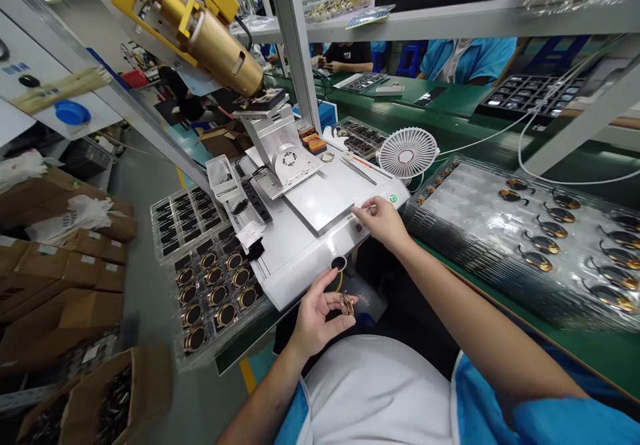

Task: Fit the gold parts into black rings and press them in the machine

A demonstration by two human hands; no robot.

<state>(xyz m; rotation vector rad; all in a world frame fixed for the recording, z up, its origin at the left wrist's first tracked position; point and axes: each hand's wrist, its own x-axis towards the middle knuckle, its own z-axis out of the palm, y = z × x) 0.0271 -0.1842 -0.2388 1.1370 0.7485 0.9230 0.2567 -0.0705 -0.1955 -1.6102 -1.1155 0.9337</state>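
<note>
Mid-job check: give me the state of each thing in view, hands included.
Left hand: holding gold ring
Right hand: at plate corner, grip unclear
Green light: lit
Fan: upright, spinning unclear
White bin: open
Right-side tray: partly filled
Floor box: open

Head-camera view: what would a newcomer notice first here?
Probably the big gold-coloured cylinder, tilted above the white bench machine at upper left. Next, perhaps, the round white fan to the machine's right. Nearer, the left hand holds a small gold-coloured part below the machine's front edge.
</note>
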